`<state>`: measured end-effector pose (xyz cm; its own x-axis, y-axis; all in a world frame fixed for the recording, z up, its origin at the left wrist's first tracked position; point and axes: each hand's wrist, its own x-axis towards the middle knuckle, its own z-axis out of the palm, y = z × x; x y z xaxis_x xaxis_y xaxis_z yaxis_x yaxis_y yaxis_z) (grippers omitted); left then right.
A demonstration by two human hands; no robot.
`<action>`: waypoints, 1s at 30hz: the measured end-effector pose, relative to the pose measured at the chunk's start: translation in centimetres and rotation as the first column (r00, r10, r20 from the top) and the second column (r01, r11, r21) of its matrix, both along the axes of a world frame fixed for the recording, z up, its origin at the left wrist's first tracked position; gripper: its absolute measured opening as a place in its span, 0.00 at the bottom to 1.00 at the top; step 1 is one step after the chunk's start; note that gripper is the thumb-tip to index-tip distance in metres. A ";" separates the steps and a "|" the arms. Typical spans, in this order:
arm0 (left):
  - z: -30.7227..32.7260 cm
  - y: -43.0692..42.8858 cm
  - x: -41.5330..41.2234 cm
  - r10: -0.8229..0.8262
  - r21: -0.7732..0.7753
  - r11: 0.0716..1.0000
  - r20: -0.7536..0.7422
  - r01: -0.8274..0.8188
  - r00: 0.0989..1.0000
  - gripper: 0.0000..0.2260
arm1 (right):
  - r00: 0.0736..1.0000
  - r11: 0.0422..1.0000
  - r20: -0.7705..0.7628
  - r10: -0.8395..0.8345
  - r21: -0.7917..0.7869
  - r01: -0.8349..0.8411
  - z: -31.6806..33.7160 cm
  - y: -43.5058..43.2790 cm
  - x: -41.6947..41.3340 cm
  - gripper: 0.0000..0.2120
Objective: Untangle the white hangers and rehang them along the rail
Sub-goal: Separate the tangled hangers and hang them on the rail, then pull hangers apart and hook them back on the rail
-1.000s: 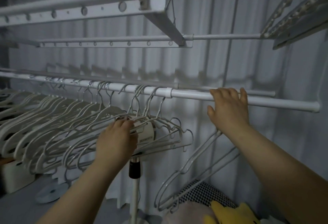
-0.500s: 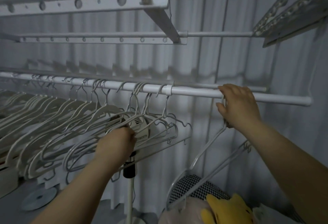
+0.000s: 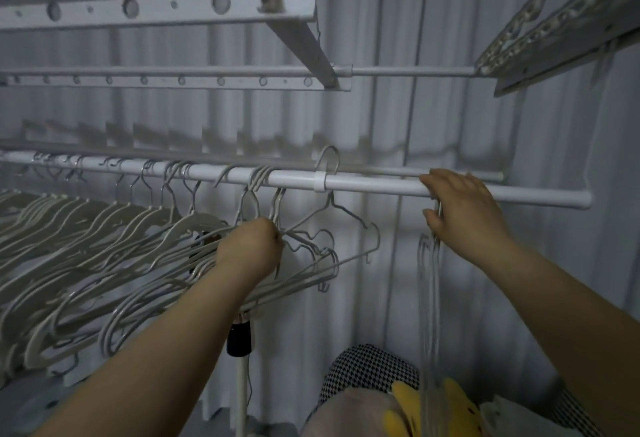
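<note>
the long white metal rail (image 3: pixel 381 187) runs left to right across the view, dipping slightly to the right. a dense row of white plastic and wire hangers (image 3: pixel 104 228) hangs from its left half, hooks over the rail, long arms fanning out towards the lower left. just below the rail the left hand (image 3: pixel 251 249) is clenched round the necks of a tangled clump of thin white wire hangers (image 3: pixel 311 256), whose shoulders point to the right. one single white wire hanger (image 3: pixel 331 198) in that clump sits higher, its hook standing up above the rail. well to the right, the right hand (image 3: pixel 464 209) lies on the rail, fingers over the top and thumb beneath, pinching the tops of a blurred bunch of white wire hangers (image 3: pixel 427 298) that drops straight down, long axis near vertical. below it lie a black-and-white houndstooth cloth (image 3: pixel 367 370) and a yellow soft toy (image 3: pixel 403 409).
</note>
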<state>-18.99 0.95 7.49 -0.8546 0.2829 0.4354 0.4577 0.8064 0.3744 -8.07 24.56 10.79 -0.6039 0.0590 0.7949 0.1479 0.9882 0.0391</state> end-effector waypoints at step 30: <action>-4.4 -5.3 11.6 0.042 -0.167 0.985 0.021 -0.038 0.999 0.10 | 0.840 0.891 0.309 0.446 -0.247 -0.382 -2.4 -5.4 2.3 0.26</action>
